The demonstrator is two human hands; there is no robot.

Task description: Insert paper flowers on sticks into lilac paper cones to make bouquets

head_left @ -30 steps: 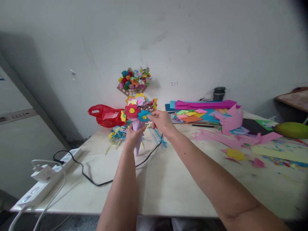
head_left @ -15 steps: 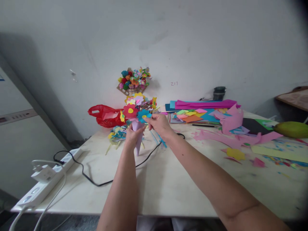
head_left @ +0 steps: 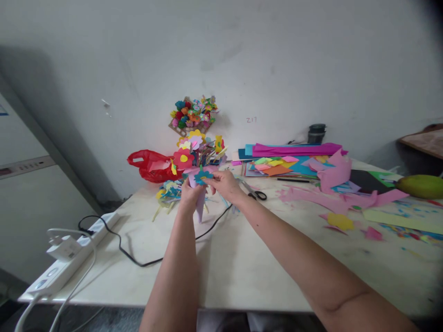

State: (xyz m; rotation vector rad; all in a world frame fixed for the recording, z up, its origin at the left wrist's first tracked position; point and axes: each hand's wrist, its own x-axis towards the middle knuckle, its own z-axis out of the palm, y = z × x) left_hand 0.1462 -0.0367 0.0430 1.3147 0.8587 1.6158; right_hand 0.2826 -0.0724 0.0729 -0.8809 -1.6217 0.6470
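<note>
My left hand (head_left: 189,193) is wrapped round a lilac paper cone (head_left: 200,206), which stands upright, its tip near the tabletop. Out of the cone rise several paper flowers, among them a red one with a yellow centre (head_left: 183,159), a lilac one (head_left: 195,139) and a yellow one (head_left: 219,144). Between the fingertips of my right hand (head_left: 224,184) is a blue paper flower (head_left: 203,177), held at the cone's front rim. Its stem is hidden from me.
Behind the cone lie a red plastic bag (head_left: 148,166) and loose paper flowers (head_left: 170,189). Scissors (head_left: 258,194) and a black cable (head_left: 214,226) are nearby. Coloured paper sheets (head_left: 294,150) and pink scraps (head_left: 328,200) cover the right. A power strip (head_left: 74,253) sits left.
The blue flower has come down and slightly left with my right hand, to the cone's rim. The cone's flowers have tilted a little left. The scissors now show beyond my right forearm.
</note>
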